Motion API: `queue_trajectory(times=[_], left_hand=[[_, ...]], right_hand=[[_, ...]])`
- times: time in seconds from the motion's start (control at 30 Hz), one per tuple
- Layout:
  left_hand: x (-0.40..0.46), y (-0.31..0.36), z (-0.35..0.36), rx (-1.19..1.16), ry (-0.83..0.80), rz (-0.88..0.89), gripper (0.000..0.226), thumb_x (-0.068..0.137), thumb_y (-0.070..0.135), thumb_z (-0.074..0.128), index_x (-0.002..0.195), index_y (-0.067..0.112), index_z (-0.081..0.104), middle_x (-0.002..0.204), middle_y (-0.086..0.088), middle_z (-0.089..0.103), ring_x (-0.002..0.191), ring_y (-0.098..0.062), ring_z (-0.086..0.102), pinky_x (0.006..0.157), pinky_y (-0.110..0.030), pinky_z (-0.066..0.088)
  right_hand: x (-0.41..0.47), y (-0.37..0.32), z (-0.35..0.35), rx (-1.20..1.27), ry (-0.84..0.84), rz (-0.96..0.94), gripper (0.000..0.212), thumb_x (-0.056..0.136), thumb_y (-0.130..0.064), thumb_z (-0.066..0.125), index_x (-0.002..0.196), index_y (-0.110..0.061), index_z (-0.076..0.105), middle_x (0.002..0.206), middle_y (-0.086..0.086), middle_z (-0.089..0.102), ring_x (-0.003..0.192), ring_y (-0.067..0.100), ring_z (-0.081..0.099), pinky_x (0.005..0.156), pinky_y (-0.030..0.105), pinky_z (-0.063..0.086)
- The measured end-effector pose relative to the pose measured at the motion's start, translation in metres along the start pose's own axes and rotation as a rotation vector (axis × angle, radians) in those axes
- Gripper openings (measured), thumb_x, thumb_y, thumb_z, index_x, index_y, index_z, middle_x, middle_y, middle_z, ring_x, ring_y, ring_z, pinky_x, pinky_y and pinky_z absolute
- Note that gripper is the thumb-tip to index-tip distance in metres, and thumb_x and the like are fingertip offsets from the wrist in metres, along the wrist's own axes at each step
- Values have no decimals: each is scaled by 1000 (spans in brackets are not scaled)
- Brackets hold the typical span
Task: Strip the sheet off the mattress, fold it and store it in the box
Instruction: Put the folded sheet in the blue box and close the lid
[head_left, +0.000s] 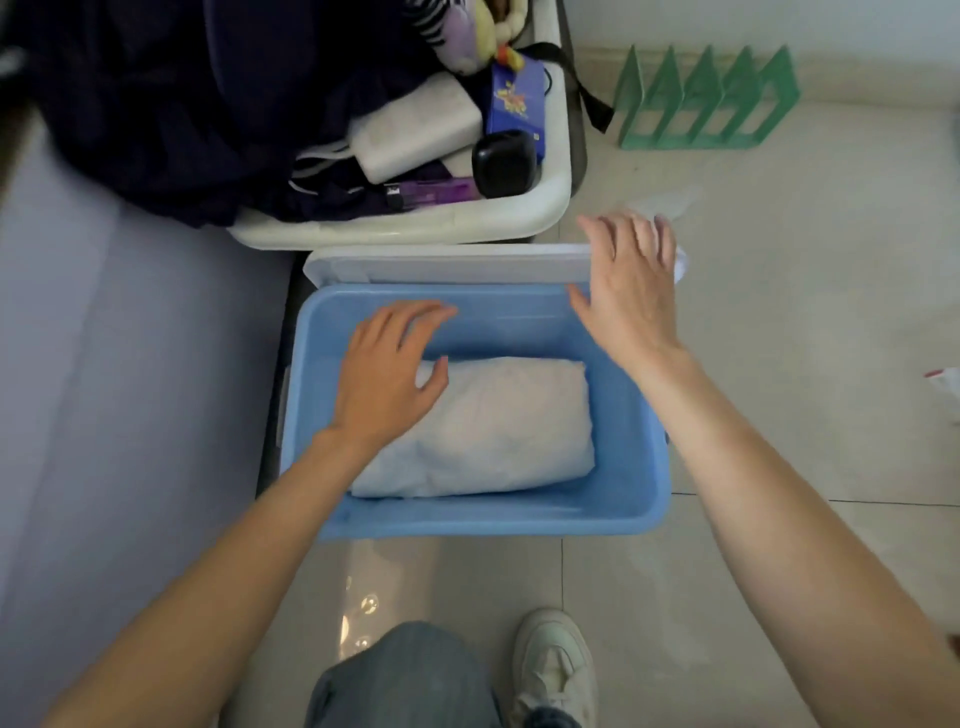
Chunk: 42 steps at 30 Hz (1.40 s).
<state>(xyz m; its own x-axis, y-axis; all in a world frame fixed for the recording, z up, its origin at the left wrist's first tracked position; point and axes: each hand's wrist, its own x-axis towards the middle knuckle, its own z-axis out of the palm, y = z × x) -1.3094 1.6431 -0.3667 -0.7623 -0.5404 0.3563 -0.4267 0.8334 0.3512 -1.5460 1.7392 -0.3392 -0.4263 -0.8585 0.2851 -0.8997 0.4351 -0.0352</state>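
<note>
Head view, looking down past my knee and shoe to the tiled floor. Between my arms sits a light blue plastic storage box, open, and inside it lies the folded white bed sheet, a soft rounded bundle resting on the bottom. My left hand hovers over the bundle's far left corner, fingers spread and loose, holding nothing. My right hand is also spread flat, at the right end of the white plastic lid that stands behind the box's far rim; I cannot tell whether it touches.

I judge the sheet light, limp and apt to spring unfolded, so pressing it flat works better than pinching. The lid looks stiff and light, best taken by both ends. Room is tight: the pale mattress crowds the left, a white tub of clutter sits just behind, with open floor on the right.
</note>
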Motion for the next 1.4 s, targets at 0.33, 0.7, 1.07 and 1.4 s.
queue_trajectory(times=[0.33,0.7,1.07,1.4], left_hand=[[61,4,-53,188,-9,29,43,75,24,64,116,14,60,104,-6,65,96,-29,59,86,-37,41],[-27,30,-77,38,-292,183,42,58,16,72,100,17,68,84,-2,62,73,-24,57,50,-27,47],[-93,32,-41,126,-685,87,72,68,45,63,133,39,34,156,8,12,144,-27,1,111,-60,7],[-80,36,-33,105,-567,-7,74,72,73,29,136,38,38,148,5,31,134,-23,25,108,-41,17]], right_hand=[[10,-8,-56,22,213,-95,24,71,2,58,82,-18,64,75,2,58,73,28,51,67,32,24],[-128,-35,-64,203,-7,-109,33,57,10,59,83,-9,59,116,9,59,106,29,46,81,37,38],[-185,-39,-32,92,-478,-191,81,64,-3,69,132,-24,30,151,23,22,135,55,11,104,72,13],[-191,-30,-39,484,-456,40,62,77,-17,41,139,-13,40,150,8,31,141,28,19,114,48,18]])
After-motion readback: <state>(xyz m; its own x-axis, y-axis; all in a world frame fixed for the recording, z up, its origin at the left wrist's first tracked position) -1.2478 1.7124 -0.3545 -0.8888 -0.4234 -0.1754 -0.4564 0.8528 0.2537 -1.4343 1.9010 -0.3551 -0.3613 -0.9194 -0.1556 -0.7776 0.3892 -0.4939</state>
